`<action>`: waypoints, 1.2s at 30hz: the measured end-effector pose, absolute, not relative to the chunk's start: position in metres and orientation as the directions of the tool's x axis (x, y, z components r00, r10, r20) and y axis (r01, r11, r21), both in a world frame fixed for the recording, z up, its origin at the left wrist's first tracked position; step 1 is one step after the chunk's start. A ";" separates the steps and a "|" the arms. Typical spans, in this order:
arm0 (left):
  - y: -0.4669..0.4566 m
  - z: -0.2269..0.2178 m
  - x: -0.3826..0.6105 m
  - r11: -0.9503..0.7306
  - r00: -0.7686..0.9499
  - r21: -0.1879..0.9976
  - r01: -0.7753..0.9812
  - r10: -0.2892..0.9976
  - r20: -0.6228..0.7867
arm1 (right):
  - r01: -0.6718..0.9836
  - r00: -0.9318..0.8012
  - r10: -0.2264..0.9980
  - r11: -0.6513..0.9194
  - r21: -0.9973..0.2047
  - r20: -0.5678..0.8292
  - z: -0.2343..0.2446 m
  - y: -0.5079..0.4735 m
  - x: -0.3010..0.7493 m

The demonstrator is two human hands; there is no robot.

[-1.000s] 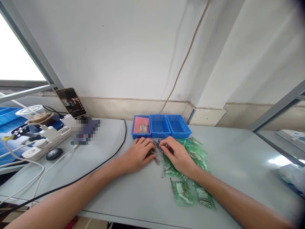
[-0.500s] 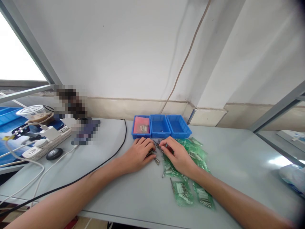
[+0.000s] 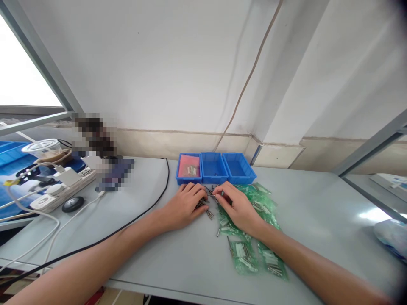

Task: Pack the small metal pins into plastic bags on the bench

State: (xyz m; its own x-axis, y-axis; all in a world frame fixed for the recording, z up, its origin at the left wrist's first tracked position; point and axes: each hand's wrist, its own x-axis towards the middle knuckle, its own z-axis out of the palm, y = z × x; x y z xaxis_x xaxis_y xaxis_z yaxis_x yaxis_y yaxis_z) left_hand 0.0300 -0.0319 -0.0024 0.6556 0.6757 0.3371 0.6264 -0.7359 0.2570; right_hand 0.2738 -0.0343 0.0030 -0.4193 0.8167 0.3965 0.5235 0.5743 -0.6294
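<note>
My left hand (image 3: 186, 205) rests on the table with its fingers together and curled round a heap of small metal pins (image 3: 201, 203). Part of that heap is hidden under the fingers. Opposite it, my right hand (image 3: 238, 207) pinches at a metal pin (image 3: 216, 200) between thumb and fingertips, beside the same heap. Loose pins (image 3: 210, 214) lie between and in front of the hands. Under and around my right hand are green plastic bags (image 3: 243, 256) with metal pins and white pieces inside.
Three blue bins stand behind the hands: the left bin (image 3: 188, 182) has a pink bag (image 3: 190, 163), the middle bin (image 3: 213, 180) a small piece; the right bin (image 3: 243, 180) is beside them. Leftward are a black cable (image 3: 143, 214), power strip (image 3: 44, 203) and black round object (image 3: 73, 204).
</note>
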 end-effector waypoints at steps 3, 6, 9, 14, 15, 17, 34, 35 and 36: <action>-0.032 -0.002 0.030 -0.734 0.657 0.254 0.629 0.678 0.330 | 0.526 -0.420 0.821 0.567 -0.633 0.386 0.003 -0.034 0.274; -0.032 -0.002 0.030 -0.729 0.657 0.255 0.635 0.683 0.319 | 0.525 -0.428 0.824 0.561 -0.640 0.371 0.003 -0.035 0.273; -0.032 -0.002 0.030 -0.731 0.660 0.253 0.634 0.682 0.316 | 0.524 -0.437 0.827 0.554 -0.647 0.354 0.003 -0.036 0.273; -0.032 -0.002 0.030 -0.729 0.662 0.250 0.637 0.683 0.309 | 0.527 -0.442 0.839 0.529 -0.665 0.316 0.004 -0.037 0.272; -0.032 -0.002 0.030 -0.730 0.661 0.250 0.637 0.683 0.310 | 0.528 -0.445 0.841 0.523 -0.669 0.307 0.004 -0.037 0.272; -0.032 -0.002 0.030 -0.732 0.663 0.250 0.634 0.681 0.312 | 0.530 -0.453 0.844 0.513 -0.675 0.287 0.004 -0.037 0.271; -0.032 -0.002 0.030 -0.727 0.664 0.244 0.642 0.686 0.297 | 0.530 -0.443 0.850 0.504 -0.682 0.284 0.006 -0.038 0.272; -0.031 -0.002 0.030 -0.727 0.664 0.243 0.642 0.686 0.298 | 0.530 -0.444 0.850 0.505 -0.682 0.284 0.006 -0.038 0.272; -0.031 -0.002 0.030 -0.729 0.665 0.242 0.641 0.684 0.301 | 0.528 -0.445 0.849 0.506 -0.682 0.285 0.005 -0.038 0.272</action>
State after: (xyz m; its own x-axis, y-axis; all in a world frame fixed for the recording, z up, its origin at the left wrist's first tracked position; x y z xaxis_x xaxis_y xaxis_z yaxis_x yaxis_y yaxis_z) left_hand 0.0304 -0.0314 -0.0023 0.6646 0.6840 0.3007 0.6407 -0.7288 0.2418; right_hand 0.2721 -0.0379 0.0053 -0.4450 0.8488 0.2854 0.5285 0.5062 -0.6815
